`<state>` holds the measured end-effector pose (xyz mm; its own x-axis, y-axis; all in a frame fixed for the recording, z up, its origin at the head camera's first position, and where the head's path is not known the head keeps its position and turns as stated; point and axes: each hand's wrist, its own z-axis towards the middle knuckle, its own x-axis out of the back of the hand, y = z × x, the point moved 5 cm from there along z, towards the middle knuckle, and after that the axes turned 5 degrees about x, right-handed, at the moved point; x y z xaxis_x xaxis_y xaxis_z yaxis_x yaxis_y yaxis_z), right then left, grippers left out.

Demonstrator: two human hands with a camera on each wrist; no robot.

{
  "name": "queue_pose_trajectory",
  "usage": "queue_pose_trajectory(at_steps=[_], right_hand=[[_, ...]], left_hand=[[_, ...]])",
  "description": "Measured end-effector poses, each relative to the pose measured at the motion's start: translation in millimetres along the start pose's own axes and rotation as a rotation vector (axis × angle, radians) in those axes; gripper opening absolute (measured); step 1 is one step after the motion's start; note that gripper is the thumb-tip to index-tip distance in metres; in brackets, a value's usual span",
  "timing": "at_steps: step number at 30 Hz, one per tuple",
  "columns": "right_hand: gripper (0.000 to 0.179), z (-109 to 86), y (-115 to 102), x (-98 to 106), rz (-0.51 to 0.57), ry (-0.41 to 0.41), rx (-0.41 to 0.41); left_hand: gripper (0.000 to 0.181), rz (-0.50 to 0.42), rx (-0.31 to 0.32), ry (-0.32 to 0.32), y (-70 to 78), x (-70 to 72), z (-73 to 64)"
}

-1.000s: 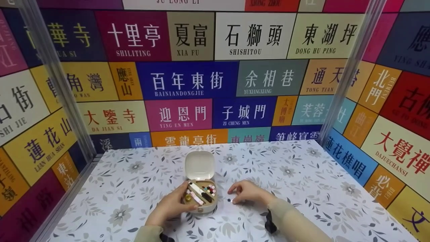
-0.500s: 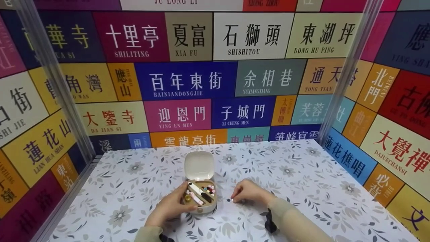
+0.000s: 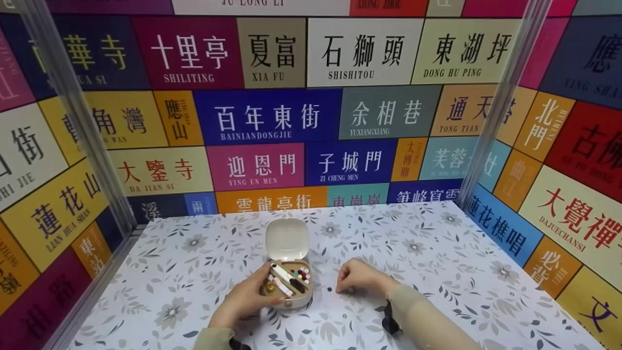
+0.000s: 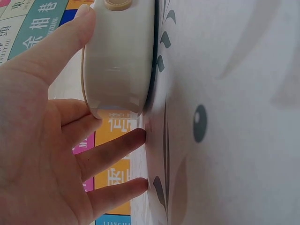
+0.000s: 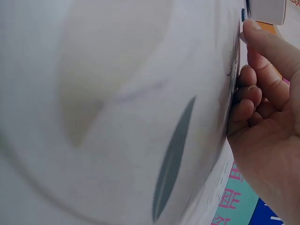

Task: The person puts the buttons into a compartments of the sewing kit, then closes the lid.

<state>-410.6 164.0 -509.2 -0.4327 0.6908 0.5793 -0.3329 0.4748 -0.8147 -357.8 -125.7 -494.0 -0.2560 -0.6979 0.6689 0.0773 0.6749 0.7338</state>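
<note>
A small cream box [image 3: 291,302] stands with its hinged lid [image 3: 287,238] raised. My left hand [image 3: 245,297] grips its left side, thumb near the front button and index finger toward the back; the other fingers are spread in the left wrist view. Inside lie a white-and-black slim tool [image 3: 290,279], a pink-and-white stick [image 3: 283,287], a gold round piece [image 3: 270,287] and several small coloured beads [image 3: 304,275]. Right of the box, my right hand [image 3: 360,278] pinches thumb and index at the tabletop, where a small white bead is mostly hidden. A dark round bead [image 3: 329,289] lies beside the fingertips.
The table [image 3: 204,272] wears a white cloth printed with grey flowers and leaves. Panels with coloured name signs [image 3: 267,116] enclose it at the back and both sides, joined by clear corner posts [image 3: 491,112].
My right thumb and index have closed together at the white bead, and the other fingers have curled in. The left hand and box stay put; the view shifts slightly.
</note>
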Motion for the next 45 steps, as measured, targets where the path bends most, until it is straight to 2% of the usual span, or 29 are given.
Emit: queue_pose_trajectory(at_steps=[5, 8, 13, 17, 23, 28, 36, 40, 45], right_hand=[[0.005, 1.9, 2, 2, 0.053, 0.007, -0.041], [0.007, 5.0, 4, 5, 0.035, 0.018, -0.06], [0.013, 10.3, 5, 12, -0.013, 0.043, -0.049], [0.014, 11.8, 5, 16, 0.043, 0.062, -0.049], [0.016, 11.5, 4, 25, 0.079, 0.086, -0.061], [0.021, 9.8, 2, 31, 0.102, 0.097, -0.052], [0.02, 8.2, 7, 39, 0.13, 0.116, -0.075], [0.024, 8.3, 9, 43, 0.144, 0.103, -0.07], [0.029, 8.9, 7, 44, 0.157, 0.09, -0.065]], left_hand=[[0.109, 0.008, 0.005, 0.002, -1.6, -0.1, 0.8], [0.109, 0.017, -0.007, 0.007, -1.4, 0.4, 0.5], [0.11, -0.001, -0.004, 0.005, -1.2, 0.4, 0.3], [0.11, -0.017, 0.005, 0.0, -0.9, -0.2, 0.1], [0.108, 0.033, -0.044, 0.01, 2.3, 0.9, -2.0], [0.107, 0.021, -0.066, 0.007, 3.0, 1.7, -1.6], [0.107, -0.016, -0.042, -0.002, -0.4, -0.5, -1.8], [0.107, -0.017, -0.062, 0.0, 1.6, 0.4, -0.7], [0.108, -0.027, -0.053, 0.001, 1.0, 2.4, -0.2]])
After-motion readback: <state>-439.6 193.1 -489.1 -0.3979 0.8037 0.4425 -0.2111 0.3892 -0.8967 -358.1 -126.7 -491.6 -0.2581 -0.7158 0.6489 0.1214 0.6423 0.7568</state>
